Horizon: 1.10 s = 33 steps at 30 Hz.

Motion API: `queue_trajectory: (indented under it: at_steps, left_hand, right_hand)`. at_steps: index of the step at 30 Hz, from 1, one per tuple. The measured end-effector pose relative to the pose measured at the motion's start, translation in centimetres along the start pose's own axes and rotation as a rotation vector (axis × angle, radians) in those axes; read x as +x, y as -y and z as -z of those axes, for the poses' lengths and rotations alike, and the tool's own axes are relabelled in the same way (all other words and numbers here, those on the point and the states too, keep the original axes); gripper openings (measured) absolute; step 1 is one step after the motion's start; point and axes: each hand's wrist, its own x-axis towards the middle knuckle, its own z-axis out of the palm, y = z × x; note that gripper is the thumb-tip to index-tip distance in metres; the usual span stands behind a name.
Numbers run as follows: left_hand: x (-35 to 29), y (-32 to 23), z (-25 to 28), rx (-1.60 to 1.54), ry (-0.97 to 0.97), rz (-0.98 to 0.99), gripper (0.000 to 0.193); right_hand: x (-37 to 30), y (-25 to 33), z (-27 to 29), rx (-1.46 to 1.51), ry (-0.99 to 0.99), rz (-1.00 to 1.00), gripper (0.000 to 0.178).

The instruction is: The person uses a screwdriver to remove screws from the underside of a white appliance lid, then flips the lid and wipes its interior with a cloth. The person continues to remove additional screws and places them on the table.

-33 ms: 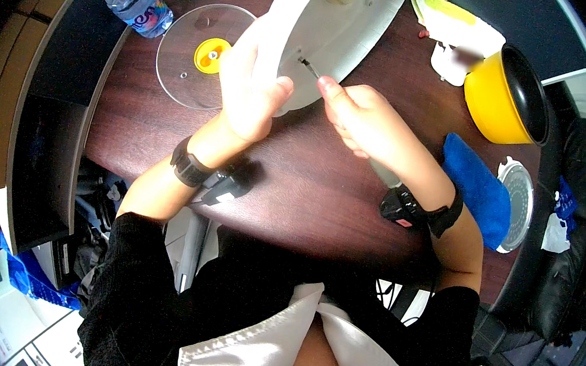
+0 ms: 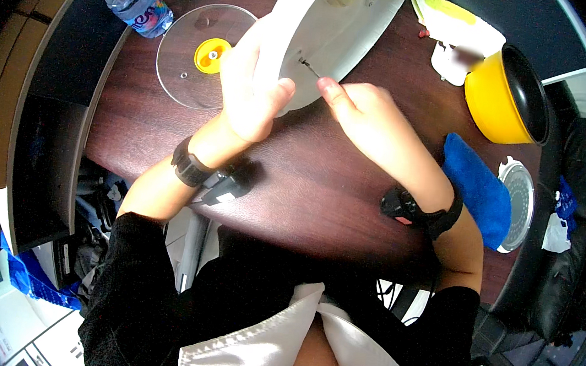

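My left hand grips the rim of a white, rounded plastic housing, tilted on its side with its hollow face toward the right. My right hand is closed on a screwdriver, and its thin metal shaft reaches to a small fitting on the housing's inner face. The handle is hidden behind the palm. Just left of the housing, a clear round lid with a yellow knob lies on the table. Black straps with small devices are on both wrists.
A water bottle is at the far left. On the right are a yellow pot with a black inside, a blue cloth, a grey perforated disc and a crumpled white-and-green wrapper. The table's curved edge runs close to me.
My right hand has turned slightly, and the pale handle that showed below the palm is now out of sight. The housing has barely shifted.
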Motion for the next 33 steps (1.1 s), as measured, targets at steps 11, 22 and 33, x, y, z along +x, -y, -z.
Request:
queue_trajectory:
  at_steps: [11, 22, 33]
  left_hand:
    - [-0.1, 0.3, 0.1, -0.111, -0.063, 0.108, 0.054]
    - [-0.9, -0.5, -1.0, -0.236, 0.015, 0.19, 0.053]
    - [-0.6, -1.3, -0.8, -0.27, 0.02, 0.259, 0.05]
  right_hand:
    - [0.8, 1.8, 2.7, -0.133, -0.159, 0.031, 0.034]
    - [0.4, 0.3, -0.2, -0.255, -0.275, 0.365, 0.012]
    - [0.1, 0.8, 0.8, -0.539, -0.265, 0.59, 0.019]
